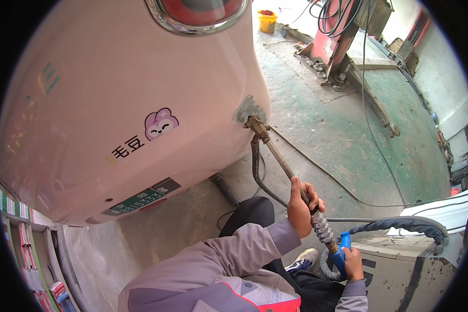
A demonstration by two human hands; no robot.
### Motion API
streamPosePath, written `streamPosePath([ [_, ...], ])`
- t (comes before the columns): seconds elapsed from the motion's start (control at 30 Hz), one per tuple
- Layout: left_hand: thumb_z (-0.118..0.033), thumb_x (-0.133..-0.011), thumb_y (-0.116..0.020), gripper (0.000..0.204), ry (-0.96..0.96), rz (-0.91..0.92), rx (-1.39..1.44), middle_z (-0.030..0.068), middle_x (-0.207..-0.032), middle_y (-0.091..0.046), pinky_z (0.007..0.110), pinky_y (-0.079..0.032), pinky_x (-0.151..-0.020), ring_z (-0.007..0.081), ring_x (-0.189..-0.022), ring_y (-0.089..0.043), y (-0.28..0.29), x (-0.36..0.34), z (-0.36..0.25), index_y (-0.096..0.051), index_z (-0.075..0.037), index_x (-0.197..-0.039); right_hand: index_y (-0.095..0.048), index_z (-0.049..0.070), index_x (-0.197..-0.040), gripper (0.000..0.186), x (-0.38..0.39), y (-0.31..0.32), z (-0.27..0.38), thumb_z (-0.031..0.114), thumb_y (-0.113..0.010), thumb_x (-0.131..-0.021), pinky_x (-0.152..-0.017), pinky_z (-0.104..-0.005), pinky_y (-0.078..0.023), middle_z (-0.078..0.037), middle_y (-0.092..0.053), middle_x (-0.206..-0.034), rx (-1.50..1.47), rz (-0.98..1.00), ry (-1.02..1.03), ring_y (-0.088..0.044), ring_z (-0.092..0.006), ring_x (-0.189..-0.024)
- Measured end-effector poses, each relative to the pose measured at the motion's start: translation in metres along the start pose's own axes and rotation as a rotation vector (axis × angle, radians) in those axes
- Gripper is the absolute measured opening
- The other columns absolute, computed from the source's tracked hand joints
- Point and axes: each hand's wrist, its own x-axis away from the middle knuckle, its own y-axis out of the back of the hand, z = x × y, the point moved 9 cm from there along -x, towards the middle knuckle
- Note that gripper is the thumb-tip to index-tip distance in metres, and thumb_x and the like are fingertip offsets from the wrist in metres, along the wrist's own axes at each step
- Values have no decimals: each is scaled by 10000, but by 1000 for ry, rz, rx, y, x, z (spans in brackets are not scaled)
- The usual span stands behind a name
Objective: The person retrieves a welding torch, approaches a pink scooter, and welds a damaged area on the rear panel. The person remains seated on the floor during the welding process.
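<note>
Down at the near left there's a rack [28, 255] of small packets, and just past it the rear of a pink car [99, 104] fills most of the left side. Moving right along it: green plate [140, 199] low down, cartoon sticker [161, 125] a bit farther up, red tail light [203, 9] at the far edge, then a rough grey patch [249, 108] by the corner. That's where the metal tool [280, 157] is, its head right up at the patch's near edge; can't tell from this angle if it's really touching. A hose [255, 162] hangs off the head and loops back near, probably so it doesn't get in the way of the rod.

Left hand [300, 210] is curled round the shaft, fingers closed, thumb laid along it, my guess is to carry the weight and steer the tip. Right of that there's a coil spring [322, 227], then the right hand [354, 265] wrapped snugly on the blue handle [339, 256] at the near end. Hands set apart like that should steady such a long thing. Near right, a scuffed metal box [387, 255] sits with a dark sleeved hose [395, 226] across its top, presumably within easy reach
</note>
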Motion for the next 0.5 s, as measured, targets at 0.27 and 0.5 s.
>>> streamPosePath([
  [0.27, -744, -966, -323, 674, -13, 9, 3, 12, -520, -385, 314, -440, -568, 201, -511, -512, -4, 1, -9, -433, -118, -744, -604, -110, -869, 475, -7, 1, -7, 364, -612, -884, -743, -475, -476, -327, -617, -837, -224, -17, -180, -624, -474, -832],
  [0.5, -765, -952, -322, 693, -8, 45, -17, 12, -530, -375, 345, -459, -598, 218, -523, -521, -4, -2, -9, -444, -111, -755, -599, -99, -853, 468, -8, 10, 0, 369, -620, -870, -733, -464, -478, -309, -620, -810, -271, -22, -288, -637, -435, -789],
])
